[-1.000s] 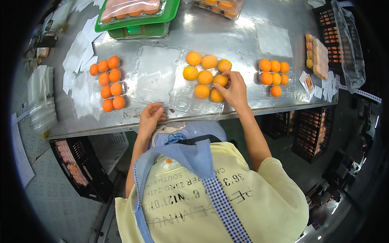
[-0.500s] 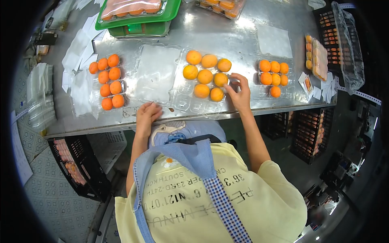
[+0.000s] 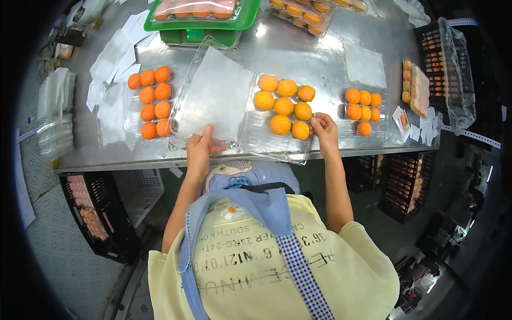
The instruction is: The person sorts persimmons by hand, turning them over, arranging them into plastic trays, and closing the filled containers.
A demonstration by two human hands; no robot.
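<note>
A steel table [image 3: 298,58] is stretching across the upper view, glare patches whitening its surface and dark lens corners hiding its surroundings. At its near middle, a clear plastic tray [image 3: 266,145] is lying in front of the person, carrying eight orange fruits [image 3: 283,106], with moulded cells showing along the near side. Its long axis is running away from the body, the far end leaning slightly left. The right hand [image 3: 325,133] is resting at the tray's right rim, thumb and fingertips close together; cannot tell whether they are pinching the transparent edge. Just left of the tray, a clear lid [image 3: 191,68] with a white liner [image 3: 221,88] is slanting, its long axis pointing from near left to far right; its tilt and its join with the tray are hard to make out. The left hand [image 3: 201,150] is touching the lid's near edge, thumb apart from the fingers; some fingers are hidden, so closure cannot be told. Farther out, nine fruits [image 3: 147,95] are sitting at left and seven fruits [image 3: 365,113] at right, both groups in clear packs. Beyond, a green scale [image 3: 201,37] is supporting a filled pack [image 3: 194,9], which the upper frame edge is cutting off.
</note>
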